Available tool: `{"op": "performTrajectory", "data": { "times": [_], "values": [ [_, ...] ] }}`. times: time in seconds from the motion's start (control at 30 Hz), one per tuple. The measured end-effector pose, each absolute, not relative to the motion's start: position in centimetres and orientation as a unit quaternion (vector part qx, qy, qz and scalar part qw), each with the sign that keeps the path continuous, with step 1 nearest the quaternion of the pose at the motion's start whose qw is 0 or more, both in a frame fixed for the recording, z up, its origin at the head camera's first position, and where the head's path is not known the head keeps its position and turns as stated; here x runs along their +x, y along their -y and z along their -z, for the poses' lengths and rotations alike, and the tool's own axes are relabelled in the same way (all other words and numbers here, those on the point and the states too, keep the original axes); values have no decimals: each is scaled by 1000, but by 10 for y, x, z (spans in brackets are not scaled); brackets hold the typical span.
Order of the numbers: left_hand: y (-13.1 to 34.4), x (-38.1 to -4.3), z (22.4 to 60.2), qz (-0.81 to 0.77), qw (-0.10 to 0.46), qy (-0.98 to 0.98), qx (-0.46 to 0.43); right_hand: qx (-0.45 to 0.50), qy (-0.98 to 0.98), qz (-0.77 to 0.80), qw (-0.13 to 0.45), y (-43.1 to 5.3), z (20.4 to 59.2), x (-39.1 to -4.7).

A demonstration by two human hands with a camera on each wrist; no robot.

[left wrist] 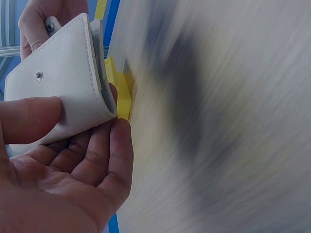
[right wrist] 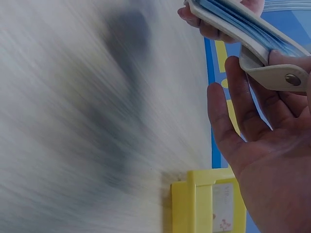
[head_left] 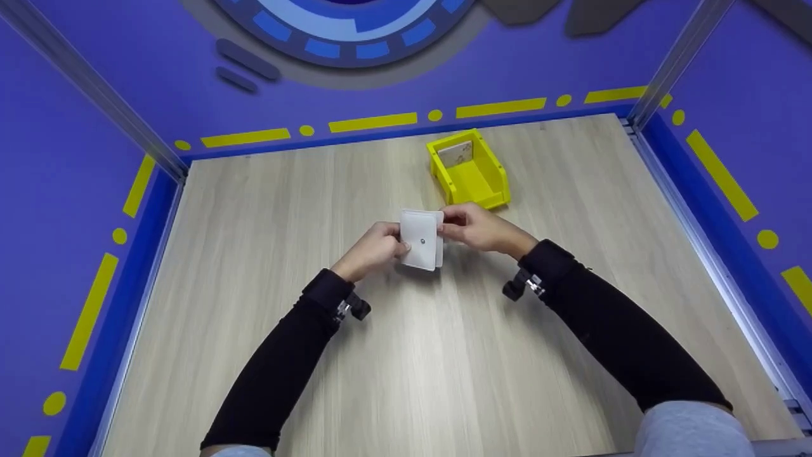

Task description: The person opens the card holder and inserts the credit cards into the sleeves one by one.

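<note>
Evidently two-handed work on a small white wallet (head_left: 417, 228). Head view: wallet held above the tabletop (head_left: 209, 304), just on the near side of a yellow bin (head_left: 472, 181). Step in hand looks like opening or managing its panels and closure. My judgement: let the left hand (head_left: 374, 251) hold steady while the right hand (head_left: 479, 228) does the fine work. Wallet lies between them, left thumb on its front panel, right thumb and finger pinching at its right edge.

Left wrist view: thumb flat on the front panel, off the snap stud (left wrist: 39, 75); other fingers close together, under and behind the lower edge, so the wallet is pinched between. Good hold, if kept light enough for the panels to part.

Right wrist view: strap tab (right wrist: 277, 77) beside the thumb, blue-tinted inner sleeves (right wrist: 243, 19) between the covers. Little and ring fingers spread, the little one clear of the wallet. Cannot tell how the remaining fingertips sit behind the tab. Better to pull on cover or tab than on the sleeves.
</note>
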State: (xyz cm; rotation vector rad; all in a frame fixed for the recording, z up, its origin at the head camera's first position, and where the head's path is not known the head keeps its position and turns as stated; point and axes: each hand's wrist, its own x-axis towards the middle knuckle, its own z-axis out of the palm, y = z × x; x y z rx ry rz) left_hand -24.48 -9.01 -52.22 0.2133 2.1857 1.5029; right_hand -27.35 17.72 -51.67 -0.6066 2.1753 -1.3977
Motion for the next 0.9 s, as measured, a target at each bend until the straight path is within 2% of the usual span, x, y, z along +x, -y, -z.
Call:
{"op": "performTrajectory", "data": {
  "times": [0.2,0.53,0.7,0.9],
  "values": [
    [89,-245,526,-551,240,-795,83,-213,-816,487,229,-174,517,-272],
    [97,-247,526,-528,210,-814,119,-181,-858,455,153,-162,509,-269],
    [104,-248,524,-528,185,-825,81,-176,-889,409,108,-160,505,-268],
    [108,-247,523,-512,170,-841,37,-152,-918,356,87,-159,504,-266]
  ]
}}
